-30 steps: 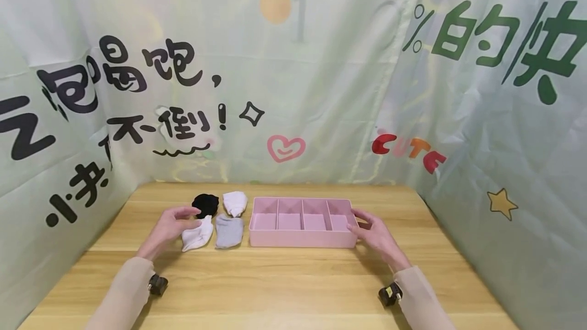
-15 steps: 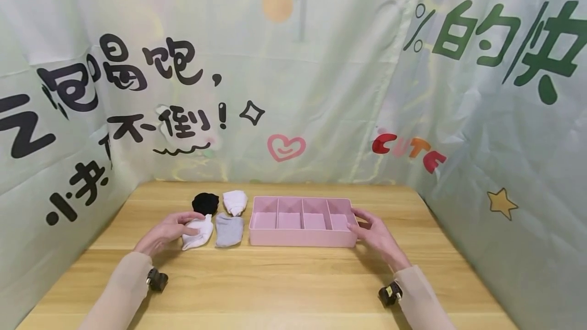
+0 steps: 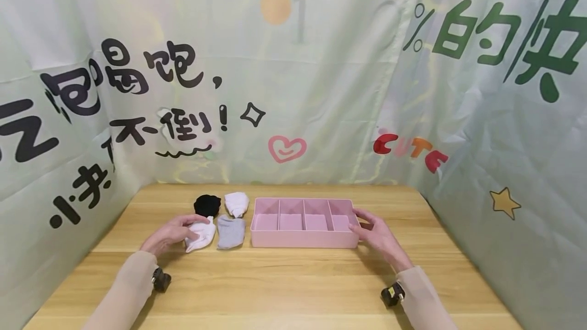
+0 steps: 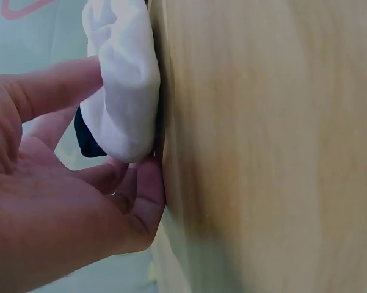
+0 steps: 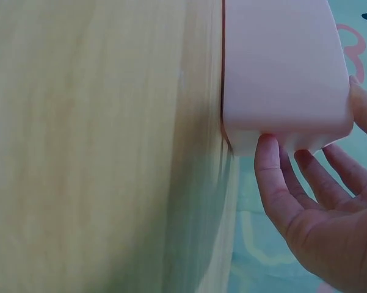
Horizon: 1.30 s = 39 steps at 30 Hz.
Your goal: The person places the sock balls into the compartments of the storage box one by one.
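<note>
Furthest left, your left hand [image 3: 170, 234] has settled since a second ago: it was spread above the near white sock [image 3: 206, 232], and now your thumb lies on the fabric. The fingers are partly curled, and the left wrist view shows them bent around the sock's end, low against the table [image 3: 284, 289]. You have a loose hold on it, it seems, with the sock on the wood toward the table's 10 o'clock; over the last half second little has altered.

From that sock, the black sock [image 3: 207, 204] lies at 12 o'clock (whether the two touch, you can't tell from here), the far white sock [image 3: 236, 203] at 1 to 2 and the gray sock [image 3: 231, 232] at 3, just beside it. Those three look undisturbed.

Further along at 3 o'clock sits the pink four-compartment box [image 3: 304, 240]. Your right hand [image 3: 378, 233] keeps its half-open grip on the 3 o'clock end, thumb at the rim and fingers against the end wall. So the change is all on your left: reaching appears to have given way to grasping, with the box steadied.
</note>
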Each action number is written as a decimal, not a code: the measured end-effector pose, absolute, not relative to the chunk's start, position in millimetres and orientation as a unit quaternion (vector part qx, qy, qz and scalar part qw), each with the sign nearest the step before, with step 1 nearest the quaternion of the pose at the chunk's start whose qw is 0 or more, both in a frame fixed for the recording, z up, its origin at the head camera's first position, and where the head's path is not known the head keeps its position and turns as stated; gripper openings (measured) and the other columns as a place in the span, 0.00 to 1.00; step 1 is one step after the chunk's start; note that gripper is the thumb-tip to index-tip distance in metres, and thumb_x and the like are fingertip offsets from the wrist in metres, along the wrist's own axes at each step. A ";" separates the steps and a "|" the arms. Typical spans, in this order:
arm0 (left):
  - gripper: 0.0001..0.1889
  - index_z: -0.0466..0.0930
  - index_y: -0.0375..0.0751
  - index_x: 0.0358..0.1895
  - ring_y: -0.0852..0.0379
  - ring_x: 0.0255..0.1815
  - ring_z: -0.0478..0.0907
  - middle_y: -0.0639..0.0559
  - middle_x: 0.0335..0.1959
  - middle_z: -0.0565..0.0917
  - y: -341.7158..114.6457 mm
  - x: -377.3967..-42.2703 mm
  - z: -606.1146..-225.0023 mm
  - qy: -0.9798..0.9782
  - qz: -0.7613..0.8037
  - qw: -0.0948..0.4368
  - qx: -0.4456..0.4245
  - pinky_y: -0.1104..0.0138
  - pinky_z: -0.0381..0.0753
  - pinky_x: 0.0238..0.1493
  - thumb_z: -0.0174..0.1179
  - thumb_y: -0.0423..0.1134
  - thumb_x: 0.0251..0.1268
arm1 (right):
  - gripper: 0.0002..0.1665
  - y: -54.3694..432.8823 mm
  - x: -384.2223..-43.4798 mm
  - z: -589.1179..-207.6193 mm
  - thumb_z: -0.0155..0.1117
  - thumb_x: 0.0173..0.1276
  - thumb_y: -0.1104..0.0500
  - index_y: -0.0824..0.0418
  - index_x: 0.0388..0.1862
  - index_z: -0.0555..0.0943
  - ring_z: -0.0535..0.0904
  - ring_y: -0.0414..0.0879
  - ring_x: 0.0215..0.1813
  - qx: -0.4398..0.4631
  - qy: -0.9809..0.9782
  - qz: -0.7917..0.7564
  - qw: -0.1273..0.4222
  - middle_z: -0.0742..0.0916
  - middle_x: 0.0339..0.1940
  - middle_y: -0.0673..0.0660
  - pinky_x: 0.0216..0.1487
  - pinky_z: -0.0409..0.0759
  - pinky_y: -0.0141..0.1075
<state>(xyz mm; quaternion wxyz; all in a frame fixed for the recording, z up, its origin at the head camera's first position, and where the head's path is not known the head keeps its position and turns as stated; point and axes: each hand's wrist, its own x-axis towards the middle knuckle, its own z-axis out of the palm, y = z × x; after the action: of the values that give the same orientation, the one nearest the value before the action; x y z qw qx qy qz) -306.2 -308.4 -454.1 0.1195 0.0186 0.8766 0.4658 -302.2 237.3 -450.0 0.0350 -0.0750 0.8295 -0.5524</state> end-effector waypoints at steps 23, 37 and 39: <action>0.20 0.79 0.41 0.58 0.43 0.57 0.68 0.32 0.68 0.67 -308.8 -302.4 -435.1 0.863 0.495 0.100 0.027 0.64 0.73 0.44 0.57 0.28 0.63 | 0.38 236.3 -303.2 -449.9 0.63 0.71 0.55 0.64 0.75 0.62 0.71 0.65 0.68 -0.067 0.829 -0.554 0.038 0.65 0.76 0.68 0.55 0.82 0.45; 0.23 0.74 0.38 0.65 0.51 0.48 0.75 0.34 0.63 0.71 -293.1 -314.5 -431.9 0.844 0.531 0.065 0.029 0.63 0.77 0.45 0.60 0.33 0.65 | 0.38 236.9 -302.1 -451.6 0.62 0.72 0.53 0.63 0.76 0.62 0.71 0.64 0.68 -0.063 0.825 -0.560 0.046 0.66 0.75 0.69 0.57 0.80 0.43; 0.25 0.75 0.38 0.64 0.52 0.49 0.75 0.35 0.65 0.71 -287.8 -316.9 -430.7 0.848 0.528 0.047 0.023 0.65 0.77 0.45 0.64 0.35 0.63 | 0.38 237.9 -302.4 -451.3 0.63 0.71 0.53 0.61 0.76 0.62 0.71 0.63 0.68 -0.061 0.827 -0.558 0.046 0.66 0.75 0.68 0.57 0.80 0.42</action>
<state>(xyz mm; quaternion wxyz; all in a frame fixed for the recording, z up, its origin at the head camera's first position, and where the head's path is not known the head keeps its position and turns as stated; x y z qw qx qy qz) -316.9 -287.8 -430.7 0.0469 0.0234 0.8478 0.5278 -302.4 237.9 -451.3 0.0461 -0.0612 0.8266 -0.5575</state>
